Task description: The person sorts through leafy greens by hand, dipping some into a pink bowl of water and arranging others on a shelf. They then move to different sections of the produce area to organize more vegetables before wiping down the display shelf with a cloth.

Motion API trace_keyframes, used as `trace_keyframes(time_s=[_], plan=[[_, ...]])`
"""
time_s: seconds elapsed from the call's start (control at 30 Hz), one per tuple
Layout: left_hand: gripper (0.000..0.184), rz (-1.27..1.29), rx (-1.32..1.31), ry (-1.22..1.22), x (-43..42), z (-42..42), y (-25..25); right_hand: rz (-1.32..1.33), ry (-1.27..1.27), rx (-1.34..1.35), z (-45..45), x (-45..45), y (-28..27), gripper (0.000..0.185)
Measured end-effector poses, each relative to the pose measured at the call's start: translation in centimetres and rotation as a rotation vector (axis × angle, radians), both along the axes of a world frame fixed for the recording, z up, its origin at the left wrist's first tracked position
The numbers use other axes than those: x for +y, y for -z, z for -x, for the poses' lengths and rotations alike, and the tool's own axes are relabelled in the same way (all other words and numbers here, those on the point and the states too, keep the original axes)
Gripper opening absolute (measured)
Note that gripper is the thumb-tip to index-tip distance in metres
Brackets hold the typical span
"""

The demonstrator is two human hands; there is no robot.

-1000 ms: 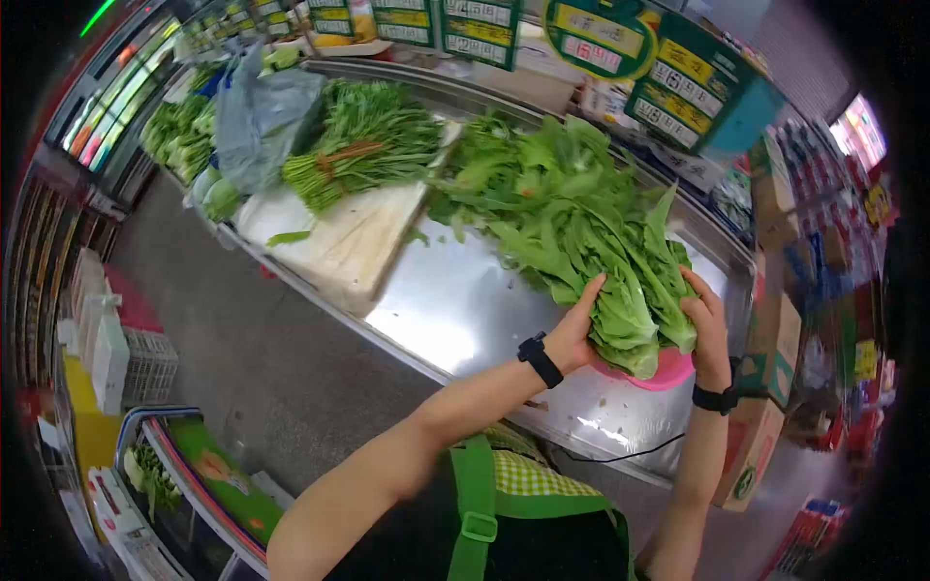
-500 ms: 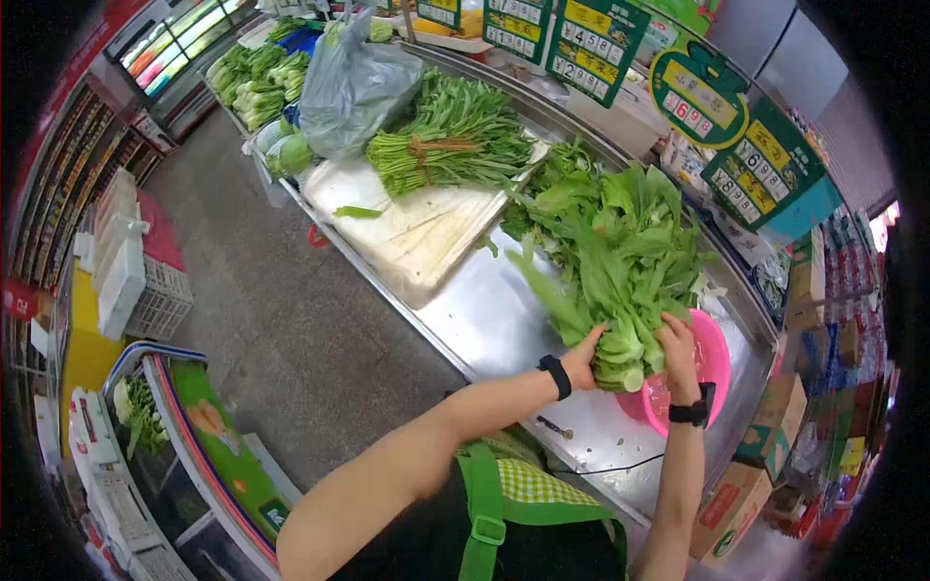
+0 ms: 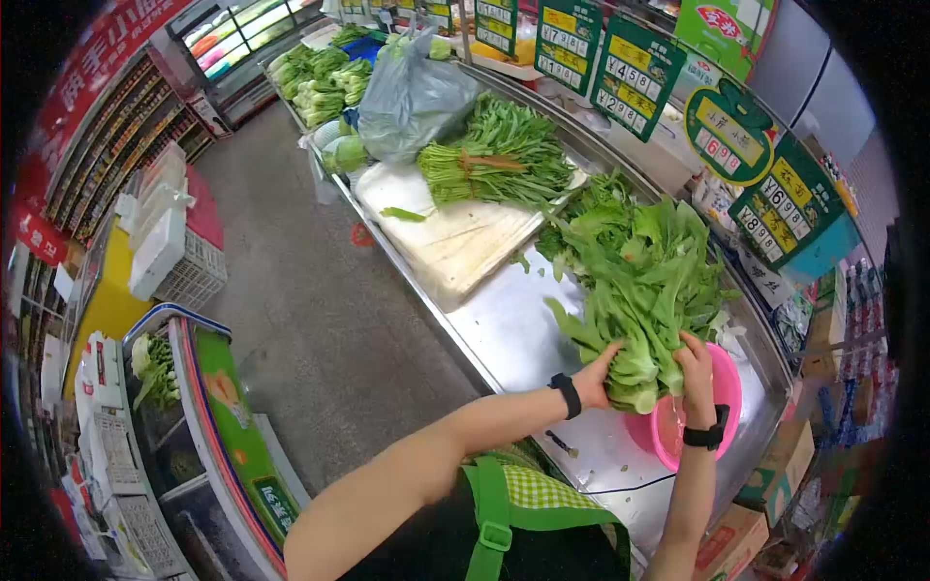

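Observation:
A bunch of long-leaf lettuce is between my hands, its pale cut stem ends toward me and its leaves spreading over other greens behind. My left hand grips the left side near the stems. On the right side, my right hand closes around the same bunch, though the leaves hide part of its fingers. Under the right hand stands a pink basin with what looks like water in it. A small dark knife-like tool lies on the steel counter in front of me.
A tied bundle of green stalks rests on a white foam slab, beside a grey plastic bag. Price signs line the far edge. Cardboard boxes stand at lower right, and a display case at lower left.
The view has turned, so the counter and signs sit farther right and lower. Both hands still hold the lettuce, which has shifted slightly, near the basin.

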State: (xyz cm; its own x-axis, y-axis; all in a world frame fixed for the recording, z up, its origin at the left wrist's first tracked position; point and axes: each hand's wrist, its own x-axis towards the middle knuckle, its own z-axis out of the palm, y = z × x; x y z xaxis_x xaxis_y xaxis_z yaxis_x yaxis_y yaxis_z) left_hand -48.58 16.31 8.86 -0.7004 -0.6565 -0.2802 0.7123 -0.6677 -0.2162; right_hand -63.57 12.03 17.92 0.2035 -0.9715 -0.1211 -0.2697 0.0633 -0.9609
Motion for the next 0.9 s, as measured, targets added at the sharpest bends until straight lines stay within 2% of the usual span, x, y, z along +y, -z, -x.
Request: trace_keyframes(time_s=[0.1,0.23,0.3,0.33,0.37,0.4,0.43,0.5,0.57,0.63,0.73,0.87,0.9], plan=[[0.056,0.028,-0.040,0.021,-0.3,-0.2,-0.4,-0.023,-0.009,0.149,1.1,-1.5,1.4,0.045],[0.056,0.056,-0.057,-0.073,0.3,-1.0,-1.6,-0.010,-0.009,-0.081,0.6,0.2,-1.1,0.045],[0.057,0.041,-0.044,-0.111,0.4,0.2,-0.5,-0.043,-0.052,-0.080,0.8,-0.7,0.0,0.044],[0.054,0.031,-0.031,0.004,0.1,0.2,0.0,-0.037,-0.048,0.057,0.9,-1.2,0.8,0.044],[0.054,0.039,-0.031,-0.001,0.1,0.4,0.5,-0.021,-0.045,0.198,0.8,-1.9,1.0,0.044],[0.054,-0.020,-0.019,0.021,0.1,0.4,-0.1,0.000,-0.099,0.267,-0.2,-0.7,-1.7,0.043],[0.054,-0.082,-0.007,0.045,0.1,0.3,-0.7,0.004,-0.003,0.207,1.0,-1.8,0.9,0.041],[0.054,-0.041,-0.023,-0.003,0.8,-0.3,-2.0,-0.001,-0.056,0.003,1.6,-1.4,0.1,0.041],[0.053,0.049,0.038,-0.045,1.4,-1.2,-3.0,0.000,-0.044,-0.004,1.3,-1.2,0.3,0.040],[0.053,0.043,0.016,-0.106,1.1,-0.1,-0.9,0.003,-0.032,-0.018,0.6,-1.0,0.5,0.040],[0.054,-0.090,-0.026,-0.009,0.9,0.6,-0.2,0.057,-0.116,0.257,-0.5,-0.9,-0.3,0.041],[0.054,-0.007,0.070,0.044,1.2,-0.3,-0.3,-0.030,-0.053,0.058,0.8,-0.2,-0.1,0.043],[0.055,0.028,0.037,-0.031,1.3,-0.6,-0.2,-0.054,-0.036,0.008,0.3,0.0,-0.5,0.044]])
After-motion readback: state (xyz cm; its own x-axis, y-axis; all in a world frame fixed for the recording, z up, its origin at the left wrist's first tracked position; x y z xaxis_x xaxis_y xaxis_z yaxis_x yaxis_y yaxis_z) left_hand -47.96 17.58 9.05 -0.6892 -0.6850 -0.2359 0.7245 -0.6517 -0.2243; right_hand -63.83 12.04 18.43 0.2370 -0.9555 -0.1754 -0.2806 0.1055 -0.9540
